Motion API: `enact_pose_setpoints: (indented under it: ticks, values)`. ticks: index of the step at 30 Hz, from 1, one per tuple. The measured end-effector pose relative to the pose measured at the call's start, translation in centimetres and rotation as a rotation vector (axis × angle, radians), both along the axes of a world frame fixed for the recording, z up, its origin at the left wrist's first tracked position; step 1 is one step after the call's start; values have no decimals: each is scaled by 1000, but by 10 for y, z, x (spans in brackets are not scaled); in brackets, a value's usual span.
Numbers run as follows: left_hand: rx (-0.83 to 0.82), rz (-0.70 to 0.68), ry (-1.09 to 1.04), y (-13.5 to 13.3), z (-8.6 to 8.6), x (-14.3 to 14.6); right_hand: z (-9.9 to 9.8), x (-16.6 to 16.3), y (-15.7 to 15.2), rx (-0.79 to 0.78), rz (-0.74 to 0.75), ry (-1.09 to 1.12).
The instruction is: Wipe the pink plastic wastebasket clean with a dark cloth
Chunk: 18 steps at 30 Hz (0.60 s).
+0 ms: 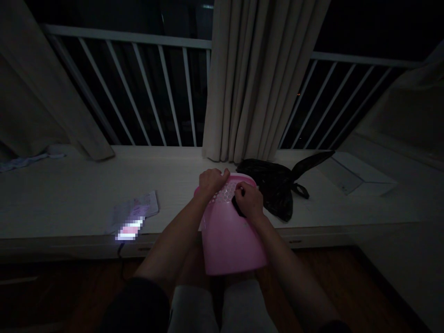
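A pink plastic bin [234,247], with a pattern of holes near its rim, is tilted over my lap at the front edge of the white ledge. My left hand [212,180] is closed over the bin's rim on the left. My right hand [250,199] is a fist against the bin's upper right side. Out of that fist hangs a small, dark, limp-looking piece [237,206]; in the dim light I cannot tell what it is. Just beyond the right hand, a tied black plastic bag [277,185] lies on the ledge. The inside of the bin is hidden.
On the white ledge [180,194], a lit phone [130,229] with a cable lies at the left beside papers [151,203]. A white box [360,173] sits at the right. Beige curtains [256,83] and a white railing [138,38] stand behind.
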<state>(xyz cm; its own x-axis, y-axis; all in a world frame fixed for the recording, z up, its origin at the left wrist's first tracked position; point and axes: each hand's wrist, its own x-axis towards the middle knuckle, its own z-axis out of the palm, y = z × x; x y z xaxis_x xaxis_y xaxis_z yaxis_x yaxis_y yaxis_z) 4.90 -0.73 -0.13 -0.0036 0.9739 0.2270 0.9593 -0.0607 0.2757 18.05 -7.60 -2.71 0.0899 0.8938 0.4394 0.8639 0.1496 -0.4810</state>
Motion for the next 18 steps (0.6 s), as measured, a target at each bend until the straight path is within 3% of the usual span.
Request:
enact_pose_setpoints:
  ticks: [18]
  values:
    - [34,29,-27,-3,-2,8,-7,13,9,65,81,22]
